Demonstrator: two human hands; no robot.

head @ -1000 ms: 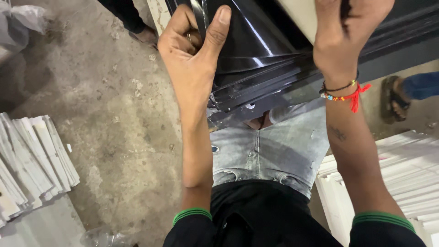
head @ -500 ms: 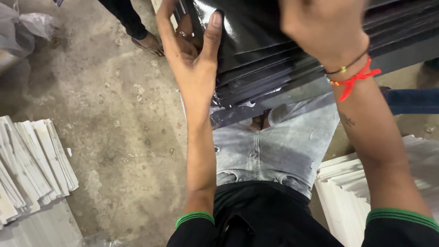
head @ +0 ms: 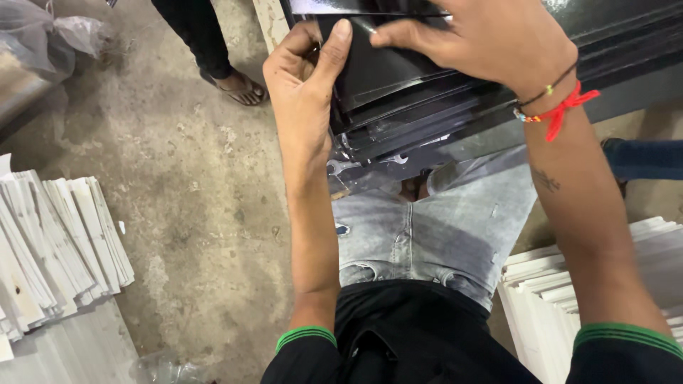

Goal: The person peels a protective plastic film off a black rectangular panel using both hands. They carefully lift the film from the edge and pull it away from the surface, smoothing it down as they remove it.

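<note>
A stack of glossy black sheets [head: 413, 107] lies across my lap, above my grey jeans. My left hand [head: 306, 85] grips the stack's left edge, thumb pressed on the top sheet. My right hand [head: 491, 39] rests on top of the stack with its fingers curled over the top sheet's upper edge, pointing toward the left thumb. A red thread and bead bracelet [head: 558, 107] circles my right wrist.
Fanned piles of white sheets lie on the floor at the left [head: 57, 242] and at the lower right [head: 612, 270]. Another person's sandalled foot [head: 238, 85] stands on the concrete floor beyond my left hand. A plastic bag [head: 50, 35] sits at the top left.
My right hand has slid leftward across the top of the black stack toward my left hand. The left hand has kept its grip on the stack's edge.
</note>
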